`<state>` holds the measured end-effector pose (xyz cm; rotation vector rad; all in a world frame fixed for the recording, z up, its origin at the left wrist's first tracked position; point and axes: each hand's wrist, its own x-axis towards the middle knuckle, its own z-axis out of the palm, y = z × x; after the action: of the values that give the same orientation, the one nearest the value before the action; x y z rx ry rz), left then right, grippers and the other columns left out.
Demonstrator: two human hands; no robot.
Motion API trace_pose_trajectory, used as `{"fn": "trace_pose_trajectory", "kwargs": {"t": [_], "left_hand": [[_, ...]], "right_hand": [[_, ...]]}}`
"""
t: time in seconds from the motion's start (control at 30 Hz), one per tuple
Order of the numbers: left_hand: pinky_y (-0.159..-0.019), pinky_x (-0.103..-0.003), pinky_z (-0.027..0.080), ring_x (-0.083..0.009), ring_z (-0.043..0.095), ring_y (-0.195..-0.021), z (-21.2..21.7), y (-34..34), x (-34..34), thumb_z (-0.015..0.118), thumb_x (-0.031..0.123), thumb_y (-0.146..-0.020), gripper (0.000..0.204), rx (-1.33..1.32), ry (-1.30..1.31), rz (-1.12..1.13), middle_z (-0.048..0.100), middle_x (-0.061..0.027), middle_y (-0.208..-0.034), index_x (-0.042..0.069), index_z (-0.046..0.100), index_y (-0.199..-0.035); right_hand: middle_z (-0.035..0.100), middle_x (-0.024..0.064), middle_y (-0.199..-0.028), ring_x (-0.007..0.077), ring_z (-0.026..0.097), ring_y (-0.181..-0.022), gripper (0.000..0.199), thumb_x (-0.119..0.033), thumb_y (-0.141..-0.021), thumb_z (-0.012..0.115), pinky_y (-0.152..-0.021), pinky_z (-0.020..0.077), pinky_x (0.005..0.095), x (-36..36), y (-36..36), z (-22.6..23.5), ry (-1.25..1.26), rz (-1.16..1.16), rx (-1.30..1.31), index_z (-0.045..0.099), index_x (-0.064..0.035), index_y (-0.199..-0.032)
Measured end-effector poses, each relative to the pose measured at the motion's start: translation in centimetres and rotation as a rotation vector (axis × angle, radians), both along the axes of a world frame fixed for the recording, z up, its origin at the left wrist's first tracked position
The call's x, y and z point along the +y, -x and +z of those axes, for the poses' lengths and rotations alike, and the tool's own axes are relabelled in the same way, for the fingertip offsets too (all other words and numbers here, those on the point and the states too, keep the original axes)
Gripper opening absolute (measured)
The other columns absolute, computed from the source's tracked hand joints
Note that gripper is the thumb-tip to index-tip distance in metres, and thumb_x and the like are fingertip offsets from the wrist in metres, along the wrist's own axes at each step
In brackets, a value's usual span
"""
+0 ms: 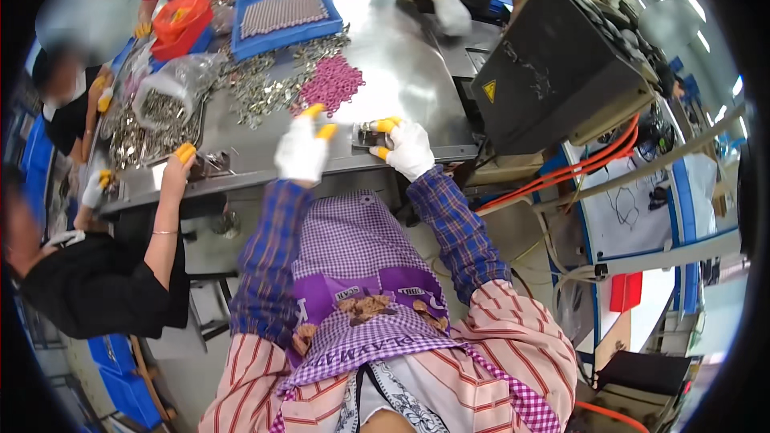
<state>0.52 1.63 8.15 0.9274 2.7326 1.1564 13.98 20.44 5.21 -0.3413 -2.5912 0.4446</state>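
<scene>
Head view: looking down on a steel worktable (401, 72) that is filling the upper middle of the frame.
Small metal part: a dark, flat metal piece (369, 137) is lying at the table's near edge, just above frame centre.
Right hand: the right hand (407, 148), in a white glove with yellow fingertips, is pinching that piece between thumb and forefinger.
Left hand: the left hand (301, 148), gloved alike, is hovering just left of the piece with fingers spreading, holding nothing.
Pink rings: a heap of pink rings (330, 82) is sitting beyond the hands.
Metal clips: loose silver clips (258, 92) are spreading to the upper left.
Blue tray: a blue tray (286, 14) of parts is standing at the top.
Co-worker: another person's arm (164, 216) is reaching in at the left.
Machine: a dark machine housing (553, 80) is standing at the upper right.
</scene>
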Motion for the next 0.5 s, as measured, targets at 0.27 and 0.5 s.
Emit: {"fn": "trace_pose_trajectory", "kwargs": {"t": [0.27, 0.5], "left_hand": [[-0.082, -0.037, 0.048, -0.0286, 0.062, -0.092, -2.6, 9.4, -16.0, 0.06, 0.025, -0.088, 0.042, 0.29, -0.632, 0.608, 0.062, -0.0156, -0.113, 0.002, 0.053, -0.124], [-0.081, -0.037, 0.048, -0.0294, 0.062, -0.092, -2.2, 11.9, -22.1, 0.056, 0.031, -0.091, 0.039, 0.25, -0.05, 0.934, 0.063, -0.0148, -0.111, 0.005, 0.056, -0.12]], "right_hand": [[0.062, 0.0063, -0.103, 0.022, 0.061, -0.087, 0.042, -0.037, -0.079, 0.068, -0.078, 0.0498, 0.035, 6.9, 2.9, 0.9, 0.038, -0.576, -0.295, 0.061, -0.0139, -0.113], [0.061, 0.0105, -0.101, 0.0287, 0.062, -0.087, 0.04, -0.034, -0.079, 0.065, -0.077, 0.0501, 0.0386, 8.9, 5.4, 0.5, -0.047, -0.699, -0.173, 0.058, -0.0118, -0.111]]}}
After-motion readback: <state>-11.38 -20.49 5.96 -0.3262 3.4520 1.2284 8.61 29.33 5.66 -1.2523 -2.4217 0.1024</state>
